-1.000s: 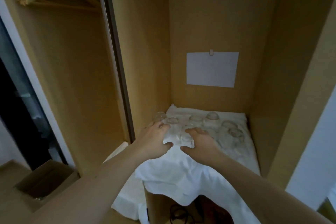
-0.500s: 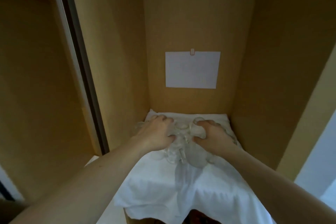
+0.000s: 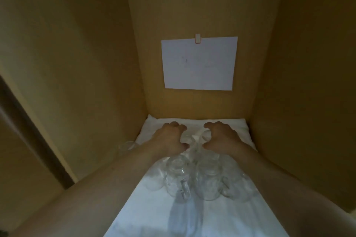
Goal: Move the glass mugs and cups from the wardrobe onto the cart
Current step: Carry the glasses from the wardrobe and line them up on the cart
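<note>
Several clear glass mugs and cups stand on a white cloth point(image 3: 221, 215) on the wardrobe shelf. My left hand point(image 3: 167, 138) reaches to the back row, its fingers and thumb curled round a glass cup point(image 3: 186, 137). My right hand point(image 3: 223, 137) does the same beside it, curled round another glass cup point(image 3: 204, 135). Nearer me, between my forearms, stand two handled mugs, one on the left point(image 3: 177, 177) and one on the right point(image 3: 208, 182). A further glass point(image 3: 238, 184) sits under my right forearm. A small glass point(image 3: 127, 146) stands by the left wall. The cart is out of view.
The wardrobe's wooden side walls close in on the left point(image 3: 86, 82) and the right point(image 3: 308, 82). A white sheet of paper point(image 3: 199, 63) is clipped to the back panel. A dark door frame edge point(image 3: 28, 121) runs down the left.
The view has moved closer into the wardrobe. Both hands have reached further back, from the front glasses to the rear row, and have curled round cups there.
</note>
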`<state>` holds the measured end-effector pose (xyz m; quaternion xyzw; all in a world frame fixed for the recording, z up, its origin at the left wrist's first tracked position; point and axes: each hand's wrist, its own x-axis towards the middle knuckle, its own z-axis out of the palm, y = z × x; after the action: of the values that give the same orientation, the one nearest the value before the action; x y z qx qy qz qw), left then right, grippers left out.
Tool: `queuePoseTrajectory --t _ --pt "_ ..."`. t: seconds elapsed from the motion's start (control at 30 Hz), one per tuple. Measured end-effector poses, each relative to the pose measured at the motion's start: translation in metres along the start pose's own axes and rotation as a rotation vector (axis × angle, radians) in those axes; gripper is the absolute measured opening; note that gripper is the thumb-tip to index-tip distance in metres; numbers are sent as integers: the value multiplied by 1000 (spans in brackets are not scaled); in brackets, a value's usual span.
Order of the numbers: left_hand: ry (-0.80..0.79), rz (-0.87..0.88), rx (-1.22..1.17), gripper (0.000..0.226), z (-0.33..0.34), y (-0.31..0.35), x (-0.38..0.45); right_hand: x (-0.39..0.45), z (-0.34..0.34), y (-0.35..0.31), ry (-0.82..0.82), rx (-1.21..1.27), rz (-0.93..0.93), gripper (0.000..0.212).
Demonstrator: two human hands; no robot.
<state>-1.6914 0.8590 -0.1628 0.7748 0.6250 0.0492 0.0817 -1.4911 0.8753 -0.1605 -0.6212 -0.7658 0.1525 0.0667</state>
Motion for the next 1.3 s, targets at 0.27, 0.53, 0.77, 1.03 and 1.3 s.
queuePoseTrajectory --t 0.27,0.53,0.77,1.03,1.3 --pt "-146 -120 -69 72 28 3 48 43 13 -2 -208 -152 -30 78" --pt "-481 -274 -262 78 35 10 83 66 10 -5 -311 -212 -29 78" --pt "-701 -385 -453 35 35 6 102 79 11 -1 -351 -143 -4 85" --pt "-625 -370 -415 62 28 10 96 79 14 -2 -341 -147 -10 71" --pt "-237 -301 -391 81 -20 -8 88 64 -22 -8 17 5 1 69"
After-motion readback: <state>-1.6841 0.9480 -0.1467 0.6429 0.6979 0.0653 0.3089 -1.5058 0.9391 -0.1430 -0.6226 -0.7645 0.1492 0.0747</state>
